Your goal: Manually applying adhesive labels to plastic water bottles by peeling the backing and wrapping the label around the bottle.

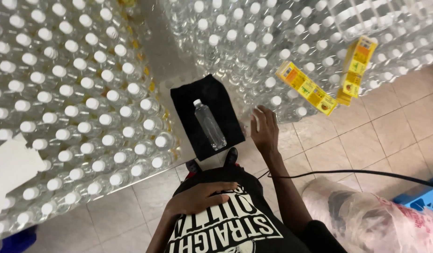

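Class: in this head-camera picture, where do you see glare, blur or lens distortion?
Head view: glare whitens the clear plastic bottle packs; the two yellow cardboard boxes look softly blurred; wide-angle distortion bends the beige floor tiles; the single clear bottle on the black mat stays fairly sharp.

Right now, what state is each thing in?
single bottle: capped, lying flat on the black mat.
black mat: spread flat on the floor.
bottle packs: capped, upright, packed together.
yellow boxes: closed, lying atop the packs.
right hand: reaching to the packs, holding nothing.
left hand: open, resting on the shirt.
plastic bag: crumpled on the floor.
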